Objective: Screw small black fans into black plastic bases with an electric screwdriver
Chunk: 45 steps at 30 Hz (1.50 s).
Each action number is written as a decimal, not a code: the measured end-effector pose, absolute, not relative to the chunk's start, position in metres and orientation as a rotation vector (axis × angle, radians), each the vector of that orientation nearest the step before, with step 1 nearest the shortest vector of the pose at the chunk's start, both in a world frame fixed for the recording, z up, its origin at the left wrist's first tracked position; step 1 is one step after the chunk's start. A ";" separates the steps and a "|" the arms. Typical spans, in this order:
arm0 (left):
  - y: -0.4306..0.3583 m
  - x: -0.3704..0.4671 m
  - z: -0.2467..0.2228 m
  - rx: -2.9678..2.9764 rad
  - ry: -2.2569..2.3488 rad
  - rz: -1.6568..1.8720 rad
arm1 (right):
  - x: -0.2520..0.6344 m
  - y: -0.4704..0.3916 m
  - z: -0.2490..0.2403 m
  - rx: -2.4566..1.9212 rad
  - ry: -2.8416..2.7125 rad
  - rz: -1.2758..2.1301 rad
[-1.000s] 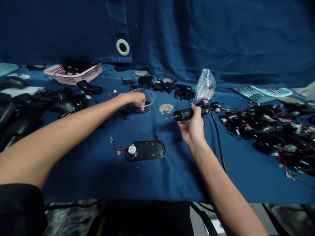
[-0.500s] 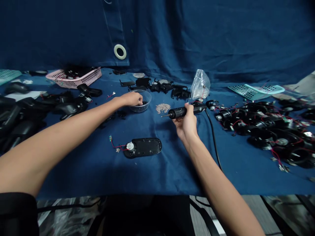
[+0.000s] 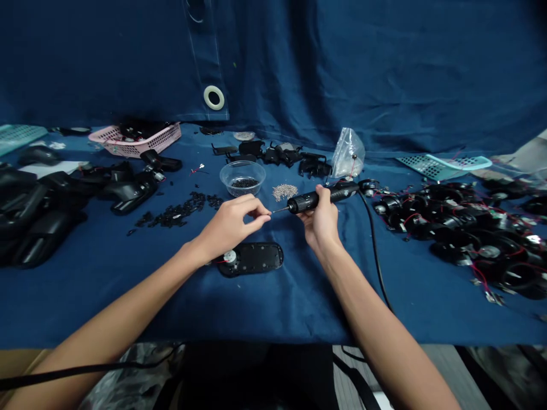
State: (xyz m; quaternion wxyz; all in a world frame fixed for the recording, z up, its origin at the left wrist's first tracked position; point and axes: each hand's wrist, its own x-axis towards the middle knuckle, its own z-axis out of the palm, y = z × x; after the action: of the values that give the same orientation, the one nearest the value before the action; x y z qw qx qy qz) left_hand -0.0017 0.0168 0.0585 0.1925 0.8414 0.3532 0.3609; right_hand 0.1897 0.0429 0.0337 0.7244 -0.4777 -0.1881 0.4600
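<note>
My right hand (image 3: 321,222) is wrapped round a black electric screwdriver (image 3: 314,199), its thin bit pointing left. The fingers of my left hand (image 3: 239,222) are pinched together at the tip of that bit; what sits between them is too small to make out. Below my left hand lies an elongated black plastic housing (image 3: 258,257) with a round white part and red wire at its left end, partly covered by the hand. Behind the hands stand a clear round bowl (image 3: 243,171) of small dark pieces and a loose pile of tiny silvery screws (image 3: 285,192).
Black moulded parts (image 3: 128,188) and scattered small black pieces (image 3: 179,210) lie left, before a pink basket (image 3: 141,147). Several wired black parts (image 3: 461,228) and a teal basket (image 3: 444,166) are on the right. A plastic bag (image 3: 348,154) stands behind the screwdriver; its cable (image 3: 376,250) trails rightward.
My left hand has come out of the clear bowl and moved right and nearer, up to the screwdriver's bit. My right hand keeps the screwdriver at nearly the same place.
</note>
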 end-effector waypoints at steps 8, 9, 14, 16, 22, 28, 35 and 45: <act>0.022 -0.002 0.051 2.263 0.990 1.030 | 0.184 0.042 0.031 -1.074 -0.444 1.023; 0.023 -0.002 0.050 2.255 0.985 1.018 | 0.184 0.042 0.030 -1.077 -0.449 1.025; 0.024 -0.003 0.047 2.240 0.984 0.993 | 0.182 0.042 0.028 -1.106 -0.463 1.028; 0.024 -0.004 0.047 2.243 0.989 0.982 | 0.181 0.042 0.027 -1.111 -0.476 1.024; 0.022 -0.006 0.049 2.344 1.045 0.930 | 0.178 0.041 0.025 -1.123 -0.494 0.978; 0.022 -0.005 0.046 2.915 1.062 0.784 | 0.177 0.043 0.019 -1.129 -0.496 0.916; 0.021 -0.002 0.042 3.178 1.144 0.659 | 0.173 0.039 0.019 -1.148 -0.457 0.929; -0.001 -0.036 0.052 2.632 1.228 0.585 | 0.177 0.038 0.024 -1.028 -0.388 0.991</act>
State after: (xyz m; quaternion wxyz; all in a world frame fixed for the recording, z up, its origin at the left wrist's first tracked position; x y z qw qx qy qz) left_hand -0.0361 -0.0005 0.0518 0.0892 0.8849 0.4127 0.1968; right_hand 0.1769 0.0385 0.0240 0.7385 -0.4684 -0.1767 0.4517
